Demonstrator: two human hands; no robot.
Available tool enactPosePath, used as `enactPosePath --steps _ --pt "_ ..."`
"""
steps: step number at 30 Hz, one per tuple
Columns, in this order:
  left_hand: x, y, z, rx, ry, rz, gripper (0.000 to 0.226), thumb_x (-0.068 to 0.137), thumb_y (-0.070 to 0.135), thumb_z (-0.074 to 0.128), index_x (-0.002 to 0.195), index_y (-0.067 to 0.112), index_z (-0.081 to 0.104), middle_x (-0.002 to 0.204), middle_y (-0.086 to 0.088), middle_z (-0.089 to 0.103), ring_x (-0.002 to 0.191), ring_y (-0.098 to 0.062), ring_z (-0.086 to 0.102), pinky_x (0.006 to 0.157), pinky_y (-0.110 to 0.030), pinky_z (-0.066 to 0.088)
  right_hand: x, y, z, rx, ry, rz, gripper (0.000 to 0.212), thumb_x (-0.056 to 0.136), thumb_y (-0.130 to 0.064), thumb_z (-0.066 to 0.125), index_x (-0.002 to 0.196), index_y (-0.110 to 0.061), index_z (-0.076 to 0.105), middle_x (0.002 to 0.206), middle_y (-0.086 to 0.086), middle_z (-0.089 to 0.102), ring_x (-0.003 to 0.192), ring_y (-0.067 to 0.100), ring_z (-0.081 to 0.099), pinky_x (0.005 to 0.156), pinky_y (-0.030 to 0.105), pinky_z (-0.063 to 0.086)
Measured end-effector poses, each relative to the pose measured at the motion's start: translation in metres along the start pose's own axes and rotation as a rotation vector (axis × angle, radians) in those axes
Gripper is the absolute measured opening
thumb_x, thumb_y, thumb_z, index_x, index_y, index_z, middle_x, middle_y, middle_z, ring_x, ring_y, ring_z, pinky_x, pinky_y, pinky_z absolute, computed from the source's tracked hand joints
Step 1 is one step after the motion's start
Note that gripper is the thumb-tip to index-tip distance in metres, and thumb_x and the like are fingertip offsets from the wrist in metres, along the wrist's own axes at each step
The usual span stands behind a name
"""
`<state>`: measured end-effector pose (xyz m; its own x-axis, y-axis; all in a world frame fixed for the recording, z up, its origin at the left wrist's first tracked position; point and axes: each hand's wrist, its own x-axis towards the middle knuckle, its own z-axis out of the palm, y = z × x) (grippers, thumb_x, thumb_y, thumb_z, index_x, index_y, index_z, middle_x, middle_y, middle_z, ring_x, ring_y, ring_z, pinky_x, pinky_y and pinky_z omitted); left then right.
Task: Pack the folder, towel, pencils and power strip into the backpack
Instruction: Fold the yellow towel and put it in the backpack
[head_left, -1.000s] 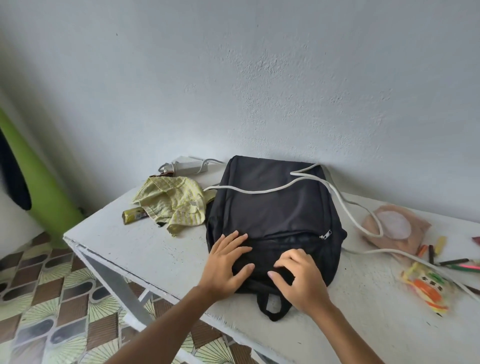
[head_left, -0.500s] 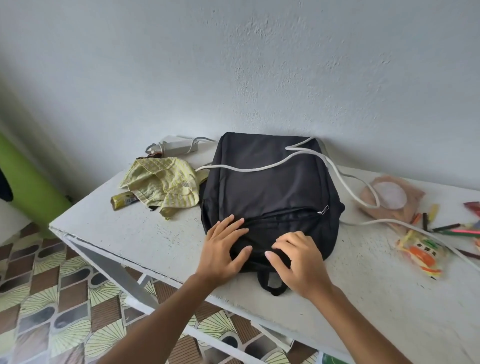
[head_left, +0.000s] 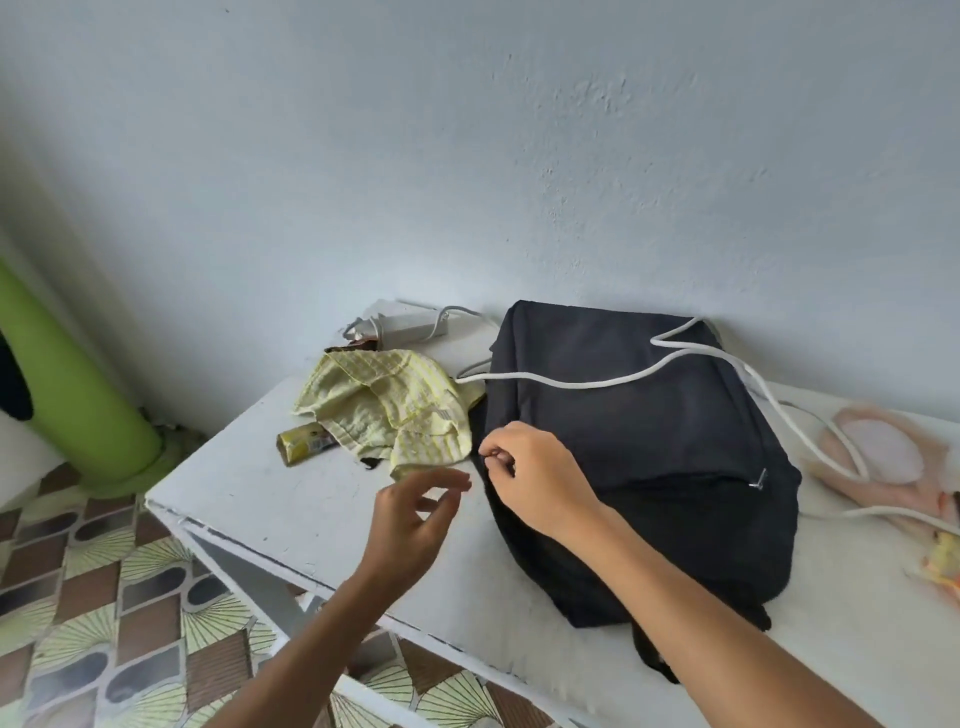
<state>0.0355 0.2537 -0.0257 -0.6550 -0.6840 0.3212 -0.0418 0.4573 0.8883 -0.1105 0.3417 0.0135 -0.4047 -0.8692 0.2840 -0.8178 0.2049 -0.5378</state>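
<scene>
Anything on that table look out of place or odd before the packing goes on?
Yes: the white cord from the power strip is draped across the top of the black backpack and trails off to the right, so it lies over the bag. The yellow towel is crumpled, not folded, beside the backpack.

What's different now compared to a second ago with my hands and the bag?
Both hands left the backpack's near end. The right hand moved to its left edge and pinches something small there; the left hand lifted off, hovering open. Backpack, towel and cord stayed put.
</scene>
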Motion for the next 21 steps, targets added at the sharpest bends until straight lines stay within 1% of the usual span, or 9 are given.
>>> enactPosePath --steps 3,5,9,12,14,16,18,20,21 --pt "0.014 -0.023 -0.042 0.044 0.035 -0.078 0.022 0.084 0.01 0.059 0.083 0.027 0.073 0.086 0.018 0.072 0.077 -0.003 0.065 0.065 -0.022 0.051 0.05 -0.009 0.031 -0.228 -0.065 0.019 0.036 0.091 -0.01 0.05 0.126 -0.015 0.055 0.124 0.003 0.052 0.112 0.023 0.049 0.083 0.037 0.048" --pt "0.023 -0.035 -0.064 0.058 0.049 -0.116 0.027 0.086 0.003 0.061 0.082 0.027 0.073 0.086 0.019 0.072 0.078 -0.001 0.065 0.066 -0.022 0.051 0.076 -0.01 0.05 -0.457 -0.079 0.056 0.048 0.09 -0.013 0.05 0.137 -0.017 0.041 0.131 0.008 0.046 0.118 0.029 0.043 0.086 0.038 0.043" --pt "0.05 -0.05 -0.104 0.095 0.065 -0.114 0.028 0.087 -0.003 0.06 0.083 0.022 0.073 0.084 0.017 0.072 0.076 0.001 0.064 0.063 -0.014 0.047 0.114 -0.015 0.073 -0.664 -0.138 0.16 0.061 0.085 -0.009 0.05 0.141 -0.023 0.033 0.134 0.013 0.042 0.117 0.035 0.04 0.09 0.042 0.037" --pt "0.071 -0.058 -0.121 0.128 0.069 -0.092 0.026 0.087 0.0 0.062 0.082 0.023 0.073 0.084 0.016 0.072 0.082 0.001 0.065 0.066 -0.015 0.05 0.132 -0.015 0.083 -0.76 -0.247 0.211 0.06 0.089 -0.022 0.051 0.144 -0.029 0.028 0.138 0.016 0.034 0.121 0.036 0.035 0.096 0.045 0.033" --pt "0.083 -0.06 -0.123 0.139 0.048 -0.088 0.022 0.087 0.004 0.063 0.083 0.022 0.074 0.083 0.017 0.072 0.078 0.0 0.065 0.065 -0.018 0.051 0.138 -0.015 0.088 -0.793 -0.296 0.208 0.049 0.09 -0.021 0.052 0.137 -0.031 0.04 0.135 0.014 0.035 0.121 0.036 0.035 0.095 0.045 0.033" --pt "0.093 -0.06 -0.123 0.151 0.017 -0.086 0.018 0.088 0.004 0.063 0.085 0.017 0.075 0.083 0.014 0.071 0.073 0.001 0.063 0.061 -0.013 0.047 0.142 -0.016 0.092 -0.774 -0.275 0.177 0.034 0.089 -0.01 0.05 0.118 -0.025 0.057 0.128 0.012 0.04 0.117 0.034 0.039 0.092 0.042 0.037" --pt "0.102 -0.06 -0.124 0.147 -0.001 -0.085 0.018 0.087 0.003 0.063 0.085 0.016 0.074 0.082 0.014 0.069 0.072 0.003 0.062 0.06 -0.011 0.045 0.144 -0.017 0.091 -0.658 -0.237 0.149 0.026 0.086 -0.004 0.049 0.104 -0.02 0.059 0.119 0.009 0.043 0.111 0.031 0.043 0.088 0.039 0.041" --pt "0.112 -0.06 -0.128 0.159 0.001 -0.067 0.018 0.086 0.003 0.064 0.086 0.019 0.073 0.081 0.016 0.067 0.069 0.004 0.061 0.061 -0.011 0.044 0.15 -0.023 0.081 -0.377 -0.175 0.136 0.015 0.086 -0.007 0.051 0.094 -0.019 0.056 0.111 0.004 0.044 0.105 0.026 0.046 0.087 0.037 0.044" --pt "0.119 -0.061 -0.13 0.192 0.017 -0.027 0.018 0.084 0.006 0.065 0.088 0.021 0.072 0.086 0.016 0.068 0.075 0.004 0.061 0.066 -0.015 0.045 0.154 -0.029 0.07 -0.207 -0.131 0.128 0.011 0.086 -0.009 0.053 0.088 -0.019 0.055 0.107 0.003 0.045 0.1 0.025 0.048 0.086 0.036 0.045"
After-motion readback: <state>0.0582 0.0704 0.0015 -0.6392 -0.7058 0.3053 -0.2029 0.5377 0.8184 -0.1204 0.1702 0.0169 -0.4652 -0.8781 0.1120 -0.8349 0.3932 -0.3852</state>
